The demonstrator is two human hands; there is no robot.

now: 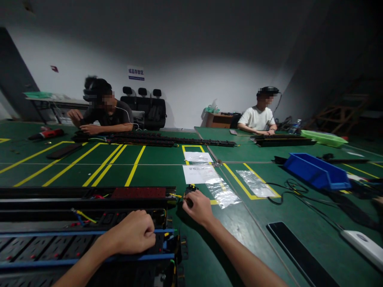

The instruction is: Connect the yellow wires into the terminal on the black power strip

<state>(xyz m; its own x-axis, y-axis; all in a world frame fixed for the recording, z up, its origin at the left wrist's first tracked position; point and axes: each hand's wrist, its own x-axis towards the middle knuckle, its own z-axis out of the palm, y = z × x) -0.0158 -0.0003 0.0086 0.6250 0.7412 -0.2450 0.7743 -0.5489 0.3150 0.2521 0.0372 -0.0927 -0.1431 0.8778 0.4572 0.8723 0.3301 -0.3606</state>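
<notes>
My left hand [133,233] is closed in a fist and rests on a long black power strip assembly [60,235] with blue wires along it, near its right end. My right hand [199,207] is pinched around a small black part [190,189] with a yellow wire, just past the end of the strips. What the left fist holds, if anything, is hidden.
Green table with yellow lines. Paper sheets [200,173] and clear plastic bags [223,193] lie ahead. A blue bin [315,171], black cables [295,191] and a white power strip [363,245] are at right. Two other people [103,113] [259,117] work on long black strips at the far side.
</notes>
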